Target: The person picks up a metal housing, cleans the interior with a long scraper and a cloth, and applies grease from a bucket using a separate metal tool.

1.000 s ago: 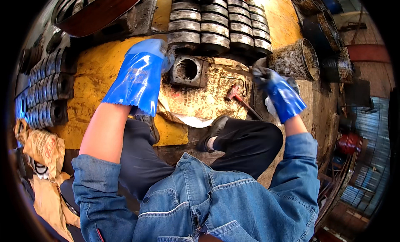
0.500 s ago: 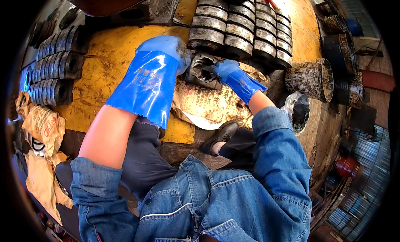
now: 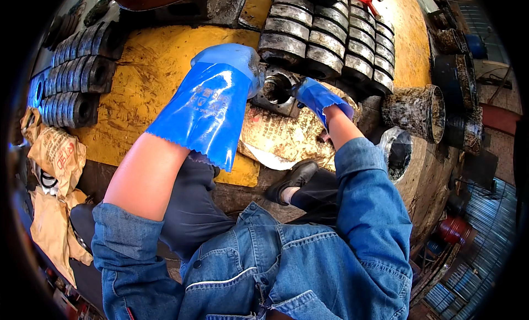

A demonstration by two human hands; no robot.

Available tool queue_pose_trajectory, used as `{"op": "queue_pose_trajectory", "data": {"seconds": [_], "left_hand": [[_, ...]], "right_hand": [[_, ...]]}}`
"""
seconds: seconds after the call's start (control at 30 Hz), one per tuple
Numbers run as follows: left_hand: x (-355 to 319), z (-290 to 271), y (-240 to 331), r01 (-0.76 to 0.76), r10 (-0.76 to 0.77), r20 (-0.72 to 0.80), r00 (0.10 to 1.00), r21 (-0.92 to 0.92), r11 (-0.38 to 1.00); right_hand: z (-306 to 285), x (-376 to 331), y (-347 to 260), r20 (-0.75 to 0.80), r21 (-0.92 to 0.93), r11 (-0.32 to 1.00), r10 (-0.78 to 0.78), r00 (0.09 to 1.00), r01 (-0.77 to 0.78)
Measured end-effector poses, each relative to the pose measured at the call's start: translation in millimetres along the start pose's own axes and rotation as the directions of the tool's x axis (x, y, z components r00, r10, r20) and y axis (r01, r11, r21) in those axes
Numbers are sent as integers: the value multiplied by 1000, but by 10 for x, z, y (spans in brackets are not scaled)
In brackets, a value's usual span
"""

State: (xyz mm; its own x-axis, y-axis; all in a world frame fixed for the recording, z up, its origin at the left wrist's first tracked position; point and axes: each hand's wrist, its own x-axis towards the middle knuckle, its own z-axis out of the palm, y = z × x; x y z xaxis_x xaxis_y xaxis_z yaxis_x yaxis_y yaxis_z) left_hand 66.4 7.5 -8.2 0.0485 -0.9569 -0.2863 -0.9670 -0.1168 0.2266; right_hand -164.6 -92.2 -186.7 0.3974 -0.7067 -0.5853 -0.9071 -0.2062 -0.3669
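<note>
metal block [image 3: 277, 88] on paper [image 3: 286, 138], below stacked rings [image 3: 325, 39].
left hand [image 3: 231, 72] gloved, fingers curled against block's side; right hand [image 3: 314, 97] gripping its other edge.

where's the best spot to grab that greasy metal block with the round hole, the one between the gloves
Probably by its two outer flanks, coming down from above. The block lies flat on printed paper with its bore facing up, so the sides are the free faces. The left hand already rests at one side and the right hand at the other. It looks greasy, so squeeze firmly.
</note>
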Motion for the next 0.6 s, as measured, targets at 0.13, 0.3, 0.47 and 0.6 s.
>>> {"op": "queue_pose_trajectory", "data": {"seconds": [0.13, 0.3, 0.47, 0.6], "left_hand": [[188, 144, 215, -105, 107, 33, 994, -51, 993], [29, 89, -17, -21, 21, -3, 1000, -66, 998], [133, -5, 256, -62, 66, 81, 995, -48, 997], [109, 64, 55, -25, 23, 119, 993, 14, 1000]], "right_hand": [[356, 177, 896, -86, 250, 954, 195, 977, -168], [488, 314, 336, -8, 80, 997, 11, 1000, -10], [823, 323, 1119, -106, -193, 968, -185, 977, 162], [866, 134, 597, -59, -201, 968, -164, 985, 149]]}}
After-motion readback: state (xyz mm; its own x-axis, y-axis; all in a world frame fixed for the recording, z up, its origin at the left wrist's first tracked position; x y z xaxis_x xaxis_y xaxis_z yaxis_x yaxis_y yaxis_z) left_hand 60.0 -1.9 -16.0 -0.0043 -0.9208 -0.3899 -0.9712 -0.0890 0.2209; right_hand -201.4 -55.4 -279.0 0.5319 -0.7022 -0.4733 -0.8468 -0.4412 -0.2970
